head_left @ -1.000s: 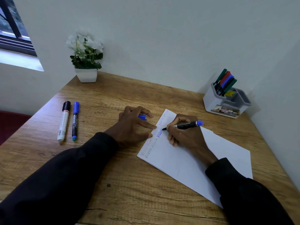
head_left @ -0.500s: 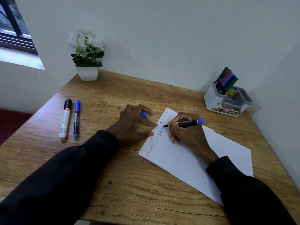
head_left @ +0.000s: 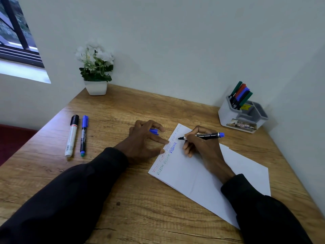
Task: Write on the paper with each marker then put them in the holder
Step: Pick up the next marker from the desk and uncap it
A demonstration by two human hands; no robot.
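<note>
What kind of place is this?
Probably a small home or office desk corner: a wooden table pushed against plain walls, a holder with markers, paper with handwriting, and a potted plant near a window.

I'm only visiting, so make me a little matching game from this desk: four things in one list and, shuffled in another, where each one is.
Things:
1 blue cap
2 uncapped marker
3 white marker
4 flower pot

Places:
A lying on the table
B in the left hand
C standing by the wall
D in the right hand

Pairs: 1-B, 2-D, 3-A, 4-C.
</note>
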